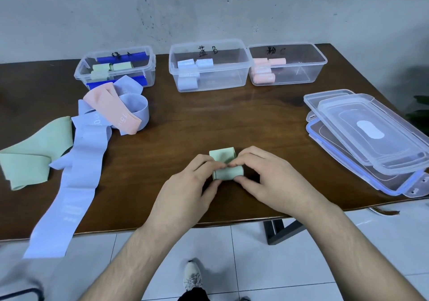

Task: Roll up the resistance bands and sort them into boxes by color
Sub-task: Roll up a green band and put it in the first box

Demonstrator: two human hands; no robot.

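The left hand [185, 184] and right hand [267, 175] both pinch a green band [226, 166], nearly rolled up, near the front edge of the desk [209, 119]. Unrolled green, blue and pink bands [79, 138] lie heaped to the left. At the back stand three clear boxes: green rolls [115, 68], blue rolls [210, 68], pink rolls [287, 64]. Stacked lids [366, 136] rest on the right.

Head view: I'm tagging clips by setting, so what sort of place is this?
Probably a plain indoor workroom: a dark wooden table against a stained bare wall, white tiled floor, and labelled clear plastic boxes.
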